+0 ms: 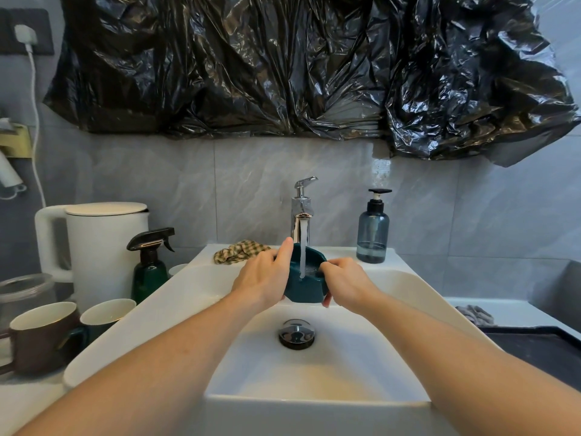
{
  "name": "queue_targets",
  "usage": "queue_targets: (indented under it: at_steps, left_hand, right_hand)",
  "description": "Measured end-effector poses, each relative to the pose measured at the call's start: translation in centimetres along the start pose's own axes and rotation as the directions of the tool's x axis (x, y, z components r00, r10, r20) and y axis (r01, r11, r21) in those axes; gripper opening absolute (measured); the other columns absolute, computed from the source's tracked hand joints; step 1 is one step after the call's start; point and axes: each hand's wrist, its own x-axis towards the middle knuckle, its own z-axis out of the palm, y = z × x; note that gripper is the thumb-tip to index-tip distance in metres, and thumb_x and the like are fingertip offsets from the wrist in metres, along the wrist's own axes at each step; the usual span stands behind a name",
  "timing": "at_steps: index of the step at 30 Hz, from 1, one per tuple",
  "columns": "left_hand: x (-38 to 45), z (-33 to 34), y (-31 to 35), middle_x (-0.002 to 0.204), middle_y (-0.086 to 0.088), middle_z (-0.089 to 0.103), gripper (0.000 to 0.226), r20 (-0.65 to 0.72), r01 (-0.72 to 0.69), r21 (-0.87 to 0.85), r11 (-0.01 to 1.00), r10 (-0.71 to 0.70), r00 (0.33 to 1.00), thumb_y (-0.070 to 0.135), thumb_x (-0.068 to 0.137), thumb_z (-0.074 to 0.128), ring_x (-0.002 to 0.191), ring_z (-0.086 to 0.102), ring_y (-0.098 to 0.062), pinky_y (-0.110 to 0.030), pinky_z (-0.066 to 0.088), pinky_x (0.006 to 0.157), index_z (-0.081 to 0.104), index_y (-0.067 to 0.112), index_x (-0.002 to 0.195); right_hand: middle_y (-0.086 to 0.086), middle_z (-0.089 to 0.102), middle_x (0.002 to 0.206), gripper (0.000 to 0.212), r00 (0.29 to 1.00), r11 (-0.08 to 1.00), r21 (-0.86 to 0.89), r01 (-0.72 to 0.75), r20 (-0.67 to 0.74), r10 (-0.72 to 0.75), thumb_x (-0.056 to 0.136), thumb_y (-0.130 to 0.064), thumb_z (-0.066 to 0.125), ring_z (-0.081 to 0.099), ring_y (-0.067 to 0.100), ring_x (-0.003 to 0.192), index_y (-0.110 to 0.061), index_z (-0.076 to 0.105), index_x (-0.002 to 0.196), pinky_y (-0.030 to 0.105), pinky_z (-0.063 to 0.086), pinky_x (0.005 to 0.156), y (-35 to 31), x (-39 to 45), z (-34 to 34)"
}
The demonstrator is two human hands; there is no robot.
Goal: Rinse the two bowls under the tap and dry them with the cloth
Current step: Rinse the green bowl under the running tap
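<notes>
A dark teal bowl (pixel 306 286) is held over the white sink (pixel 314 366), right under the chrome tap (pixel 301 212). Water runs from the spout into the bowl. My left hand (pixel 264 278) grips the bowl's left rim, thumb on the edge. My right hand (pixel 344 283) grips the right rim. A checked yellow-green cloth (pixel 240 251) lies crumpled on the sink's back ledge, left of the tap. A second bowl is not plainly visible.
A blue soap dispenser (pixel 373 228) stands right of the tap. On the left counter stand a green spray bottle (pixel 149 265), a white kettle (pixel 100 247), a brown mug (pixel 41 335) and a green mug (pixel 105 313). A dark tray (pixel 540 347) lies at right.
</notes>
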Motion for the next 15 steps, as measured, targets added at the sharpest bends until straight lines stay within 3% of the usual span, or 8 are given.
queue_targets:
  at_steps: [6, 12, 15]
  left_hand:
    - [0.18, 0.02, -0.06, 0.084, -0.005, 0.073, 0.082, -0.005, 0.0, 0.025, 1.0, 0.0, 1.0, 0.078, 0.1, 0.012, 0.081, 0.074, -0.018, -0.046, 0.067, 0.077, 0.071, 0.021, 0.099]
    - [-0.09, -0.05, 0.28, 0.081, -0.006, 0.069, 0.074, -0.012, -0.013, 0.034, 0.999, 0.014, 1.0, 0.066, 0.107, 0.012, 0.081, 0.072, -0.02, -0.032, 0.058, 0.06, 0.069, 0.02, 0.097]
    - [-0.21, -0.09, 0.42, 0.079, -0.006, 0.068, 0.072, -0.012, 0.01, 0.052, 0.999, -0.01, 1.0, 0.062, 0.109, 0.012, 0.078, 0.07, -0.02, -0.03, 0.053, 0.059, 0.067, 0.019, 0.095]
  right_hand:
    - [0.009, 0.068, 0.063, 0.039, 0.999, 1.0, 0.0, -0.031, 0.028, 0.031, 0.106, -0.021, 0.031, 0.057, 0.013, 0.053, -0.004, 0.066, 0.103, 0.021, 0.039, 0.051, -0.28, -0.34, -0.14]
    - [0.008, 0.066, 0.067, 0.039, 0.998, 0.999, -0.009, -0.046, 0.033, 0.046, 0.109, -0.023, 0.029, 0.055, 0.013, 0.055, -0.006, 0.064, 0.105, 0.02, 0.039, 0.05, -0.51, -0.62, -0.14]
    - [0.009, 0.066, 0.067, 0.038, 0.999, 0.999, -0.004, -0.044, 0.023, 0.044, 0.108, -0.024, 0.031, 0.055, 0.014, 0.056, -0.006, 0.064, 0.101, 0.022, 0.039, 0.052, -0.47, -0.65, -0.2]
